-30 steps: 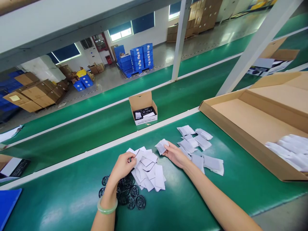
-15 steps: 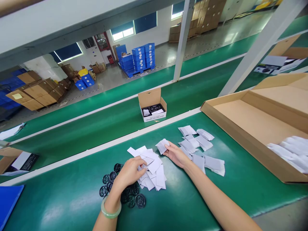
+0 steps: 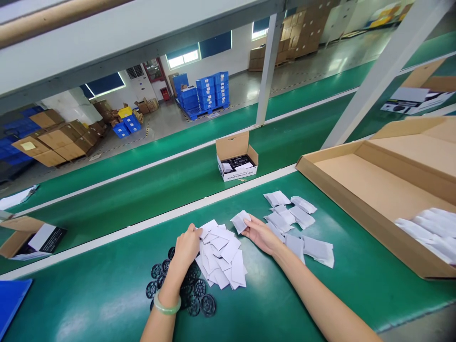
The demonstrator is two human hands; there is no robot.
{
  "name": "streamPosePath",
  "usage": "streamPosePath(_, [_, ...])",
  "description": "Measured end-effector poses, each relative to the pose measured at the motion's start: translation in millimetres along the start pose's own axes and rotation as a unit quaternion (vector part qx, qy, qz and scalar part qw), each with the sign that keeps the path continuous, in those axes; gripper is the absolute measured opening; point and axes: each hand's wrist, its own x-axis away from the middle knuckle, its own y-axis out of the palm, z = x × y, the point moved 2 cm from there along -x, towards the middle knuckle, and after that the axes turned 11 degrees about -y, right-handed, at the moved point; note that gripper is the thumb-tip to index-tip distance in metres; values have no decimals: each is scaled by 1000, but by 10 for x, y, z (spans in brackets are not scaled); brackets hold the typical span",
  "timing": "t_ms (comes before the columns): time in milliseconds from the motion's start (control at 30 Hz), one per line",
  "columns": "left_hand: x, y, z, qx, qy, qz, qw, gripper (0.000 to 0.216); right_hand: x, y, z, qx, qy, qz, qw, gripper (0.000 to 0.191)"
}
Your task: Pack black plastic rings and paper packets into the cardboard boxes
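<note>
My left hand point(image 3: 188, 244), with a pale green bangle on its wrist, pinches the corner of a flat white paper envelope point(image 3: 208, 228) at the pile's upper left edge. Below and right of it spreads the pile of flat white envelopes point(image 3: 224, 261). Several black spoked plastic discs point(image 3: 199, 288) lie beneath and beside my left wrist, partly hidden by it. My right hand point(image 3: 260, 233) holds a small filled white paper packet point(image 3: 240, 221) between thumb and fingers, just above the belt. To its right lie several similar plump white packets point(image 3: 318, 248).
A large open cardboard box point(image 3: 342, 209) at the right holds more white packets point(image 3: 429, 232). On the green conveyor point(image 3: 160, 185) ahead stands an open printed carton point(image 3: 237, 161) with black parts inside. Another open carton point(image 3: 35, 237) is at the left, above a blue bin edge point(image 3: 12, 304).
My left hand has moved up and away from the middle of the pile to its upper left edge, closing on an envelope. The carton on the conveyor has shifted right. My right hand keeps its packet.
</note>
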Motion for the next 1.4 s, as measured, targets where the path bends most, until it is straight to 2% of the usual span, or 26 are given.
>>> streamPosePath(133, [100, -196, -68, 175, 52, 35, 983, 21, 2, -12, 10, 1, 4, 10, 1000, 41])
streamPosePath(267, [246, -408, -132, 316, 84, 78, 942, 36, 1, -18, 14, 0, 1, 8, 1000, 40])
streamPosePath(433, [385, -519, -158, 421, 78, 44, 903, 39, -5, -6, 21, -11, -8, -8, 1000, 41])
streamPosePath(600, [435, -534, -180, 431, 74, 65, 897, 38, -24, -15, 44, -27, -21, -13, 999, 42])
streamPosePath(900, [470, -547, -149, 399, 93, 93, 907, 36, -11, -14, 48, -25, -26, -29, 999, 39])
streamPosePath(1167, [465, -581, -100, 393, 104, 98, 909, 33, 8, 56, -16, -20, -8, 9, 1000, 43])
streamPosePath(1233, [519, -597, -64, 387, 102, 105, 910, 30, 61, -12, 20, -11, 9, 39, 999, 43])
streamPosePath(1333, [579, -616, -19, 374, 96, 118, 915, 26, 45, -302, 158, 40, 40, 107, 993, 48])
streamPosePath(1400, [587, -633, -50, 379, 96, 142, 909, 25, -82, -499, 282, 90, 34, 111, 989, 50])
